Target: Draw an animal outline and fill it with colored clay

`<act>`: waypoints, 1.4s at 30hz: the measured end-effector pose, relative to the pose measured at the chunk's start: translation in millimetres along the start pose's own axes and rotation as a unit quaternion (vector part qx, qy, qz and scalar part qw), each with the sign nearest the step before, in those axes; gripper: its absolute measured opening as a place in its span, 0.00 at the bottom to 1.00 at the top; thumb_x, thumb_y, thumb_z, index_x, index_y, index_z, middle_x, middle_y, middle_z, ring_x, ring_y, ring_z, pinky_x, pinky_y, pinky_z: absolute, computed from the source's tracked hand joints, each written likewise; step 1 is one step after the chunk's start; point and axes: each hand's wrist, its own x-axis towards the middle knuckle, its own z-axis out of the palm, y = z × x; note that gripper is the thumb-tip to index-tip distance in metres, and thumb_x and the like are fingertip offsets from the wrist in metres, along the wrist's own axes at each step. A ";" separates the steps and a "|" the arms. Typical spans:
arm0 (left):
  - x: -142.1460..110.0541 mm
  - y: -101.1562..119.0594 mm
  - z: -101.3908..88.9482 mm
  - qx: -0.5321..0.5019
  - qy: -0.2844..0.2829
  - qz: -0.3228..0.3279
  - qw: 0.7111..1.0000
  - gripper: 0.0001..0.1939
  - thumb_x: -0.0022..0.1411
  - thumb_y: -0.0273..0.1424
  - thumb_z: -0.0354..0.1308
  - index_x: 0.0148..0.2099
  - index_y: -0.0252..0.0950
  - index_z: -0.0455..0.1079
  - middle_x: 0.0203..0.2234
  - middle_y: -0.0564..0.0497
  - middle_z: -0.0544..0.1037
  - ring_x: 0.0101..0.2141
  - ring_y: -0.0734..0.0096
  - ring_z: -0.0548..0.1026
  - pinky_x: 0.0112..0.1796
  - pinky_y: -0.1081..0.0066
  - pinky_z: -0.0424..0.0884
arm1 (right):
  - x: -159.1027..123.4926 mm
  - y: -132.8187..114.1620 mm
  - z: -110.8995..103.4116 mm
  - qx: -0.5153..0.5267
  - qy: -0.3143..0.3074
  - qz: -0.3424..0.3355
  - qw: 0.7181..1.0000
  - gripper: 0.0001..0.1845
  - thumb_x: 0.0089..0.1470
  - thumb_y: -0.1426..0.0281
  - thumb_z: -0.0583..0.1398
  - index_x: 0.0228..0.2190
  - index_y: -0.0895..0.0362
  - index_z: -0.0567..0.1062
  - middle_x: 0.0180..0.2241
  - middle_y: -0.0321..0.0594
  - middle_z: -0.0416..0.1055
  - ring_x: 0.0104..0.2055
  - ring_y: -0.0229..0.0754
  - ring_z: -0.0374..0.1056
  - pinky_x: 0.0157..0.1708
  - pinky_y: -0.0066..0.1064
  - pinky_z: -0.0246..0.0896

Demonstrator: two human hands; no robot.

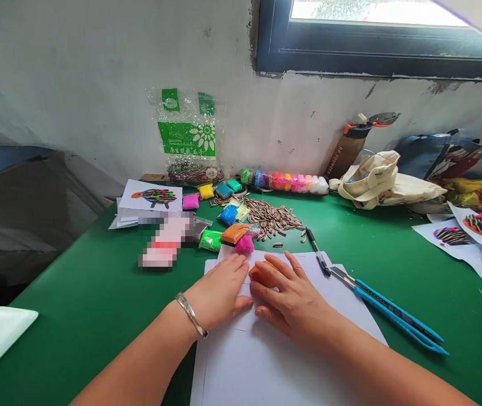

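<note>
Green table (75, 304), "BE YOUNGER" bottle (342, 155) behind, hands (298, 301) at orange lump (260, 275)

1. Tabletop (75, 304): smooth, softly shiny green.
2. Near centre, sheets (266, 372): smooth, matt white paper.
3. On them, orange lump (258, 275): matt, smooth where it shows.
4. Bracelet (191, 314), left: polished, silvery metal.
5. Far seed bag (187, 138): clear, glossy, crinkled plastic.
6. Small packets (210, 241): shiny plastic film.
7. Loose seeds (268, 217): dry-looking, striped shells.
8. Far right, tote (414, 190): matt, wrinkled cream cloth.
9. Bottle (346, 152) beside it: brown, see-through plastic.
10. Far wall (75, 73): matt, scuffed, rough around the window.
</note>
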 end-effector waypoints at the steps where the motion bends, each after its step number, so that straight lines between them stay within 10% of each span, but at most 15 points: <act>1: -0.2 0.9 -0.9 0.002 -0.002 -0.001 1.000 0.25 0.59 0.33 0.60 0.57 0.33 0.63 0.59 0.38 0.64 0.60 0.49 0.60 0.58 0.53 0.61 | 0.5 -0.4 -0.5 0.005 -0.001 0.002 1.000 0.17 0.63 0.59 0.52 0.48 0.50 0.73 0.56 0.43 0.66 0.62 0.55 0.53 0.61 0.59 0.37; 28: -0.8 0.8 -2.1 0.021 -0.002 0.002 1.000 0.27 0.59 0.33 0.59 0.59 0.33 0.61 0.61 0.37 0.62 0.62 0.51 0.57 0.61 0.55 0.57 | 0.4 -4.4 -1.5 0.011 -0.001 -0.001 1.000 0.15 0.63 0.60 0.52 0.46 0.50 0.73 0.55 0.42 0.66 0.61 0.52 0.54 0.62 0.57 0.40; 37: -1.7 1.7 -2.6 -0.002 -0.020 -0.028 0.999 0.32 0.59 0.35 0.59 0.63 0.29 0.58 0.65 0.36 0.55 0.65 0.51 0.52 0.62 0.55 0.53 | -8.4 17.6 -3.9 0.027 0.225 -0.009 0.974 0.09 0.57 0.73 0.58 0.42 0.57 0.72 0.46 0.45 0.74 0.54 0.49 0.63 0.56 0.51 0.56; 42: -1.5 1.6 -2.9 -0.003 -0.021 -0.031 0.999 0.32 0.59 0.35 0.59 0.63 0.29 0.59 0.65 0.36 0.56 0.65 0.52 0.52 0.62 0.56 0.53 | -10.6 25.2 -3.1 -0.004 0.188 0.015 0.982 0.12 0.57 0.75 0.57 0.44 0.56 0.73 0.47 0.46 0.73 0.55 0.54 0.61 0.53 0.55 0.58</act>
